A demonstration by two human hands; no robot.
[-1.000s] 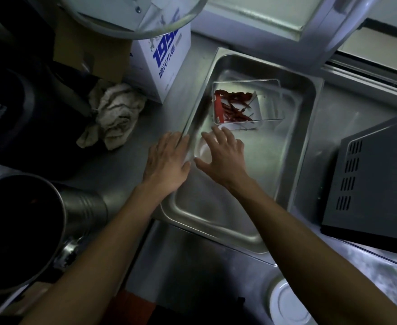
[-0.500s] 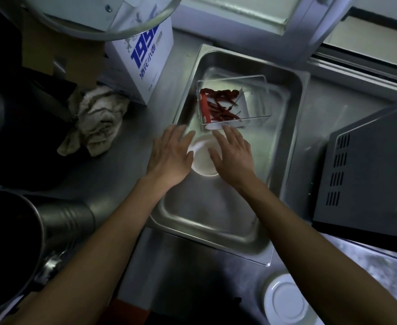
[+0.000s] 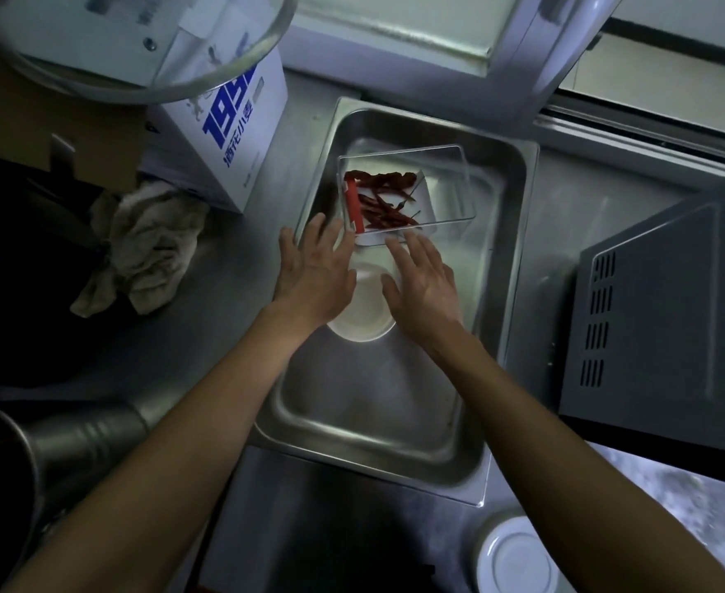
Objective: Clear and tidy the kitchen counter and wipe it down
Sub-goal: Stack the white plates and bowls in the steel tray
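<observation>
I see my left hand (image 3: 316, 273) and right hand (image 3: 425, 284) spread flat, gripping nothing, flanking the white bowl (image 3: 363, 312) in the tray (image 3: 506, 267), chilli box (image 3: 403, 194) just past my fingertips.

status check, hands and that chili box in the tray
Left hand and right hand open, gripping nothing. Clear box of dried chilies in steel tray. White bowl under both hands.

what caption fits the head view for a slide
Both open hands, left and right, reach over a steel tray toward a clear chili box.
</observation>
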